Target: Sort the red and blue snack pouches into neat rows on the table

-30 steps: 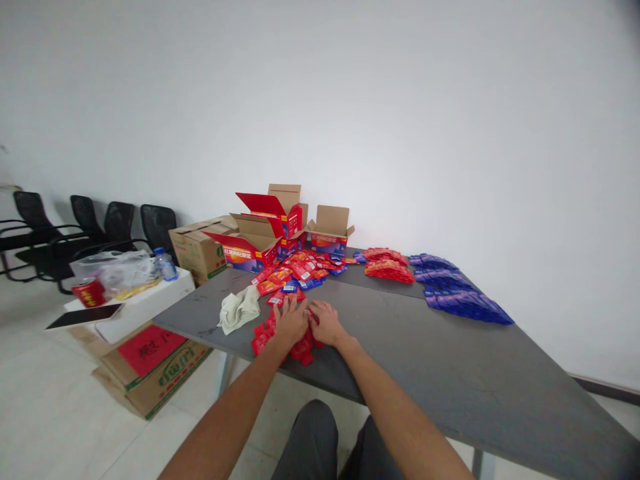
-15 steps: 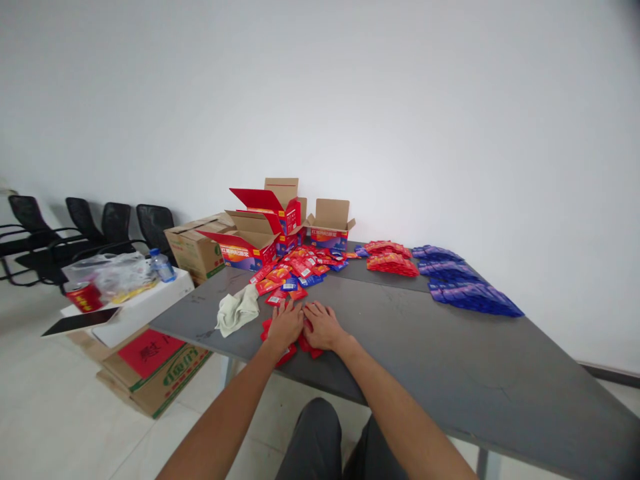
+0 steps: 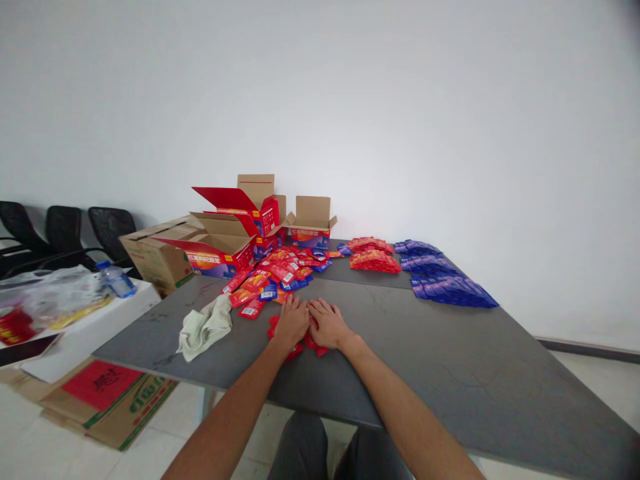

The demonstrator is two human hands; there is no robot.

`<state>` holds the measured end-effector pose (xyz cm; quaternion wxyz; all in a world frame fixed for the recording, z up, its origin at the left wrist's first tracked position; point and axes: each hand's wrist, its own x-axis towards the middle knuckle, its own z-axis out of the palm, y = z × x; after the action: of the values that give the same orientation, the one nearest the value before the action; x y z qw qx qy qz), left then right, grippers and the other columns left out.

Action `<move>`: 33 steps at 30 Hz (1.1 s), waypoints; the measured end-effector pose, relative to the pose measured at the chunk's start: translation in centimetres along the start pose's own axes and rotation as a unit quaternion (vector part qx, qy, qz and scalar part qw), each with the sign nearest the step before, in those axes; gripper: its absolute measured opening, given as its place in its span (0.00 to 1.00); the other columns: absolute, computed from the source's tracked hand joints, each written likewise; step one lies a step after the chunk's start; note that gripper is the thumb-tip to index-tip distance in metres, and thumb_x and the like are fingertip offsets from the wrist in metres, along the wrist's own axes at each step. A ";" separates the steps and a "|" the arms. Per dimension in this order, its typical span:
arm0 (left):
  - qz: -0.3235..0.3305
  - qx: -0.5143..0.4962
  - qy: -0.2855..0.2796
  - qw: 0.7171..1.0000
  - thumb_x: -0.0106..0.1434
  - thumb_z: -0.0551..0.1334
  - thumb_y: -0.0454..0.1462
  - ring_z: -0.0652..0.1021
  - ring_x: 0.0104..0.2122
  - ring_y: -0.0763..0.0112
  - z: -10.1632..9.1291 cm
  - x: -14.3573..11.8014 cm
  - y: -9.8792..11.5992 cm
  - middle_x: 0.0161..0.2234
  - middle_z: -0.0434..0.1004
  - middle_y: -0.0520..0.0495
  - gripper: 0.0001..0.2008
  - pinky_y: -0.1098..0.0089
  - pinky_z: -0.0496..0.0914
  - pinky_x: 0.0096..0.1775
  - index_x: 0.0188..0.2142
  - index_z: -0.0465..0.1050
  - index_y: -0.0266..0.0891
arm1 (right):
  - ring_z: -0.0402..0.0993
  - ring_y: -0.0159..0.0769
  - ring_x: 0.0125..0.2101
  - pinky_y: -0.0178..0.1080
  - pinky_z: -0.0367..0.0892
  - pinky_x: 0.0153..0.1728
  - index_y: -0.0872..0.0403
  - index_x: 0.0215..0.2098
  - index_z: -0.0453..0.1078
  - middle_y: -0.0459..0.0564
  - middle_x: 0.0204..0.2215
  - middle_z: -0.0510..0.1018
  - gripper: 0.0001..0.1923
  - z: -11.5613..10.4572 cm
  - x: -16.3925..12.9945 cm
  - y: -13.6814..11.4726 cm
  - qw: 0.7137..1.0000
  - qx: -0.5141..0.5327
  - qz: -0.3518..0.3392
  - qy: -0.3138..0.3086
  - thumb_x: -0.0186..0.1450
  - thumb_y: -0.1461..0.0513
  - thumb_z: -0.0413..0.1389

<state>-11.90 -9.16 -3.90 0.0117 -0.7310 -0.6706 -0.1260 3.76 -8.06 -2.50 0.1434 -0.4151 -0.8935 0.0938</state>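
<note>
Red sachets [image 3: 296, 341] lie near the desk's [image 3: 450, 360] near edge, pinned beneath our left hand [image 3: 291, 321] and right hand [image 3: 327, 324] — both flat, fingers spread, side by side — apparently corralling them into one pile.

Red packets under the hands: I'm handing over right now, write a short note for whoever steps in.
Left hand and right hand: both flat, side by side on a small bunch of red packets near the grey table front edge.
Done: a red stack and blue rows lie sorted at the far right.
Left: the mixed pile before the open boxes. A cloth lies left of the hands.
</note>
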 end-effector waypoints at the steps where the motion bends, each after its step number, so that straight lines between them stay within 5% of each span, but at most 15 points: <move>1: 0.011 0.003 0.001 1.000 0.69 0.47 0.38 0.56 0.65 0.53 0.3 0.5 0.5 0.61 0.65 0.40 0.22 0.48 0.49 0.63 0.59 0.67 0.43 | 0.45 0.45 0.66 0.52 0.44 0.62 0.49 0.67 0.54 0.50 0.66 0.58 0.30 -0.2 -0.1 0.6 1.000 -0.001 0.007 0.001 0.68 0.55 0.44; 15: 0.111 -0.016 -0.007 0.994 0.71 0.43 0.37 0.58 0.65 0.57 4.7 8.9 5.8 0.63 0.63 0.39 0.23 0.53 0.53 0.63 0.60 0.65 0.38 | 0.44 0.47 0.66 0.53 0.43 0.62 0.50 0.66 0.56 0.50 0.67 0.57 0.29 -1.8 -1.4 8.1 0.993 -0.007 0.113 0.038 0.68 0.54 0.44; 25: 0.169 -0.105 -0.013 0.980 0.70 0.46 0.37 0.64 0.61 0.63 4.9 12.1 6.8 0.52 0.75 0.45 0.19 0.56 0.51 0.64 0.48 0.75 0.42 | 0.50 0.44 0.65 0.47 0.49 0.63 0.54 0.68 0.52 0.53 0.66 0.58 0.34 -1.4 -0.5 10.2 0.983 0.041 0.147 0.102 0.64 0.57 0.49; 33: 0.178 -0.126 -0.026 0.976 0.68 0.52 0.36 0.65 0.60 0.58 4.0 12.5 6.0 0.47 0.77 0.43 0.15 0.49 0.49 0.63 0.34 0.78 0.40 | 0.56 0.48 0.62 0.46 0.50 0.62 0.62 0.63 0.60 0.62 0.62 0.63 0.31 -0.9 -0.4 11.2 0.977 0.039 0.148 0.148 0.64 0.57 0.52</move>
<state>-4.47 3.19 -4.32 -0.0750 -0.8374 -0.5084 -0.1863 12.35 -1.15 -4.91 0.2751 -0.5463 -0.7864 0.0864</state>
